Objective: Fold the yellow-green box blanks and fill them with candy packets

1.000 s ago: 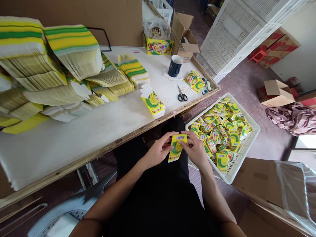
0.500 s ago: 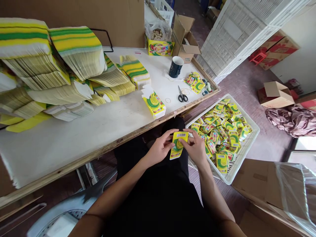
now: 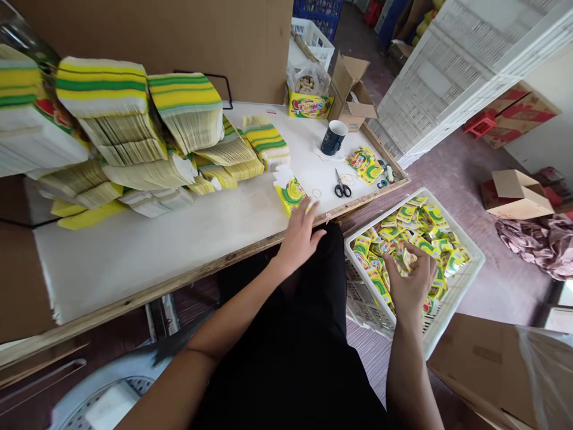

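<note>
My left hand (image 3: 301, 236) stretches over the table edge with its fingers spread, the fingertips touching a small stack of flat yellow-green cartons (image 3: 290, 194). It holds nothing. My right hand (image 3: 409, 280) hovers over a white crate (image 3: 456, 310) on the floor, which is full of small folded yellow boxes (image 3: 430, 230). Its fingers are apart and loosely curved, with one yellow box (image 3: 405, 258) lying just below the fingertips among the others. My black-clad lap fills the space between both arms.
On the white table (image 3: 179, 239) lie tall leaning stacks of flat cartons (image 3: 134, 131), scissors (image 3: 342, 188), a dark mug (image 3: 333, 137) and a few folded boxes (image 3: 364, 164). A plastic-lined cardboard box (image 3: 483, 364) stands at the lower right. White crates are stacked behind.
Both hands have let go of the yellow box held over my lap. My left hand moved up to the carton stack; my right hand swung right over the crate. The view shifted right.
</note>
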`<state>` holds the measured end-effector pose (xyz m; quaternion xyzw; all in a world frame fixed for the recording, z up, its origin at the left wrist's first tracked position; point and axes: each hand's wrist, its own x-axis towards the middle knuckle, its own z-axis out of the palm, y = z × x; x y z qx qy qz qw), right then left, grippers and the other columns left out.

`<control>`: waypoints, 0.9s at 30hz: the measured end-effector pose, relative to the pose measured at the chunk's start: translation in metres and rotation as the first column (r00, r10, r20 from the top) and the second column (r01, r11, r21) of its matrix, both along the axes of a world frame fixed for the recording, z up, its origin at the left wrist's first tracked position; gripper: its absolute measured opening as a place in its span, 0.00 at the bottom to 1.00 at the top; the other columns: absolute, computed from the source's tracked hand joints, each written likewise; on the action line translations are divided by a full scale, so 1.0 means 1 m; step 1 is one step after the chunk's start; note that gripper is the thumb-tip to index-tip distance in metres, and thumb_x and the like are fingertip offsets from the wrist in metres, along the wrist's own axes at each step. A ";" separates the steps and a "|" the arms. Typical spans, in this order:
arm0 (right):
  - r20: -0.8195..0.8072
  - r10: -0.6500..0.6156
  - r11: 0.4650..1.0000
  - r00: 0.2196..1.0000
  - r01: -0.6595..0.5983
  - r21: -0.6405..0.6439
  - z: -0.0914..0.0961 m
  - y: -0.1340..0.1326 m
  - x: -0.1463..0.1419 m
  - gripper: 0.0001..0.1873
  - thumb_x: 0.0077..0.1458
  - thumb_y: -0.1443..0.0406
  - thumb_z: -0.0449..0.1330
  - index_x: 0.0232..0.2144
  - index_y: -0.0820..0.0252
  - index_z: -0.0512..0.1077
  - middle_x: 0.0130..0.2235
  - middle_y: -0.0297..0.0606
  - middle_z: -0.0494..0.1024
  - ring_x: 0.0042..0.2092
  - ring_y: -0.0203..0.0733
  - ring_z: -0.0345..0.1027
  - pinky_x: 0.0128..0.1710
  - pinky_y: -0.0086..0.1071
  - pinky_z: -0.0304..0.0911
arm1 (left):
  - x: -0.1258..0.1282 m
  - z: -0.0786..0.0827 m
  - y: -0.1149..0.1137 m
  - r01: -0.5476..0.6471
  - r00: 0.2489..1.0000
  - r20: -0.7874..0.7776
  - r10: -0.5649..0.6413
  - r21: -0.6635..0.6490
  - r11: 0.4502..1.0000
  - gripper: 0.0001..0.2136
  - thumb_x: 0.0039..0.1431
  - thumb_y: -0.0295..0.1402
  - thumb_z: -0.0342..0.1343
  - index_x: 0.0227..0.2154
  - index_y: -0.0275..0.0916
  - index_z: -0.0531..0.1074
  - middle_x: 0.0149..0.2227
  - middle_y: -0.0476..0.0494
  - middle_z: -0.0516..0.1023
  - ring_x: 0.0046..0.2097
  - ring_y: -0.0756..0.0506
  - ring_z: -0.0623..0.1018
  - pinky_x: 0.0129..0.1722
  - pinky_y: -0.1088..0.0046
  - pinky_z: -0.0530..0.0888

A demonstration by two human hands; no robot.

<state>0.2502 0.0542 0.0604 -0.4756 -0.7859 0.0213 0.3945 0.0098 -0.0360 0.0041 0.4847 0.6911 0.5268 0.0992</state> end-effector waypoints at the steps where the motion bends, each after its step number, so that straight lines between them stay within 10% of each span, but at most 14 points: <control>1: 0.027 0.028 0.999 0.999 -0.026 -0.045 -0.002 0.002 0.003 0.27 0.56 0.47 0.64 0.47 0.62 0.76 0.44 0.46 0.75 0.39 0.45 0.61 0.47 0.44 0.58 | -0.011 -0.005 0.005 -0.083 0.995 -0.068 0.079 -0.065 0.994 0.30 0.62 0.34 0.58 0.66 0.36 0.57 0.71 0.28 0.55 0.74 0.33 0.51 0.72 0.40 0.52; 9: -0.185 0.243 0.790 0.952 -0.305 -0.532 -0.026 -0.028 -0.033 0.20 0.59 0.52 0.61 0.43 0.61 0.77 0.37 0.42 0.78 0.31 0.39 0.63 0.30 0.34 0.59 | -0.042 -0.023 -0.005 -0.121 0.986 -0.143 0.088 -0.236 0.964 0.20 0.64 0.25 0.50 0.57 0.35 0.71 0.64 0.36 0.70 0.67 0.40 0.67 0.68 0.57 0.68; 22: -0.363 0.351 0.553 0.863 -0.504 -0.663 -0.030 -0.057 -0.065 0.17 0.60 0.55 0.60 0.44 0.62 0.76 0.36 0.40 0.78 0.31 0.37 0.65 0.30 0.31 0.60 | -0.065 -0.016 -0.019 -0.011 0.993 0.110 0.035 -0.214 0.977 0.11 0.59 0.29 0.59 0.43 0.41 0.81 0.57 0.44 0.78 0.62 0.40 0.74 0.68 0.54 0.68; 27: -0.465 0.293 0.499 0.835 -0.549 -0.671 -0.025 -0.060 -0.064 0.20 0.62 0.51 0.59 0.44 0.61 0.76 0.35 0.41 0.79 0.33 0.39 0.68 0.32 0.33 0.62 | -0.053 0.000 -0.026 -0.228 0.972 -0.003 0.235 0.230 0.946 0.11 0.66 0.31 0.52 0.44 0.39 0.79 0.49 0.41 0.82 0.56 0.43 0.79 0.61 0.59 0.76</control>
